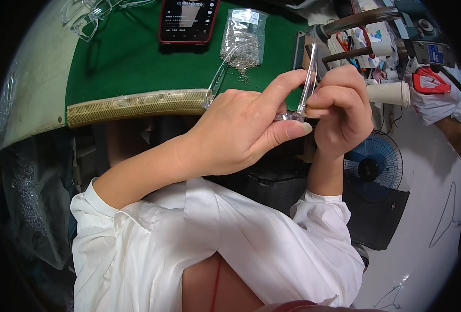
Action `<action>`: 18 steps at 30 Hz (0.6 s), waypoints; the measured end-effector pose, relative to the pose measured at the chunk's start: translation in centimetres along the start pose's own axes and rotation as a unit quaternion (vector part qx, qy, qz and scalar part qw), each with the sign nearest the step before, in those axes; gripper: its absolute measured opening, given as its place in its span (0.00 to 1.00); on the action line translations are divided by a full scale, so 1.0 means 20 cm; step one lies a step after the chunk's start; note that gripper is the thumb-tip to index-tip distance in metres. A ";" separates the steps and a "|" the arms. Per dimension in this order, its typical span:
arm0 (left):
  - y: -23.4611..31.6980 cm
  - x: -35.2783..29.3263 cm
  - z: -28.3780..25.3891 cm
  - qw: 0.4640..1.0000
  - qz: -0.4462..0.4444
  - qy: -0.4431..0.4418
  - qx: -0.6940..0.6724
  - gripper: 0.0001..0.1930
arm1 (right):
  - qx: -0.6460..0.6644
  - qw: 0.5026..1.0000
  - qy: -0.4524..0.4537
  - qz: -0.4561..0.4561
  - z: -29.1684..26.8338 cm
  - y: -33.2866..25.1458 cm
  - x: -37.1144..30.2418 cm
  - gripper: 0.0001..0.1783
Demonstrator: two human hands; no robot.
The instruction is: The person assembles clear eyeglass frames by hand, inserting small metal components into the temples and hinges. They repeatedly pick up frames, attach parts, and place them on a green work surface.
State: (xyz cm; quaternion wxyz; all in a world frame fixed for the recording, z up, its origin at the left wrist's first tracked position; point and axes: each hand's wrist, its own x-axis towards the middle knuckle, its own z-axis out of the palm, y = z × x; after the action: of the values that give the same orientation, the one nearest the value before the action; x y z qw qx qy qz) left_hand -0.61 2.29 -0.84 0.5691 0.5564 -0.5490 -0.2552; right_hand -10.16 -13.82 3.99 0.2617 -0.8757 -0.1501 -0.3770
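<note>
While both hands pinch it above the green worktop (137,57) edge, the clear plastic glasses frame (307,83) looks light, slick and brittle. Left hand (241,130) and right hand (340,109) clench near its hinge, the stiffest hold.

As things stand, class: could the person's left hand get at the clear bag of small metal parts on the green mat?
Probably not at once: the left hand is pinching the clear glasses frame, though the bag lies unobstructed.
</note>
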 end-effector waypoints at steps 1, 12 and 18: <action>0.00 0.00 0.00 1.000 0.011 0.010 0.014 0.31 | 0.009 1.000 0.000 0.019 0.00 0.00 0.00 0.11; -0.02 0.01 0.02 0.993 0.057 0.039 0.099 0.34 | 0.046 0.999 -0.007 0.027 0.00 0.00 -0.01 0.09; -0.02 0.01 0.03 0.997 0.046 0.038 0.057 0.33 | 0.039 0.999 0.001 0.024 0.01 0.00 -0.01 0.11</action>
State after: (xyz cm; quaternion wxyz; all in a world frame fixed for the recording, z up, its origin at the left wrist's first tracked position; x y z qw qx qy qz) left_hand -0.94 1.83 -1.28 0.5680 0.5713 -0.5656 -0.1761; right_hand -10.20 -13.62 3.65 0.3049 -0.8677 -0.1435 -0.3654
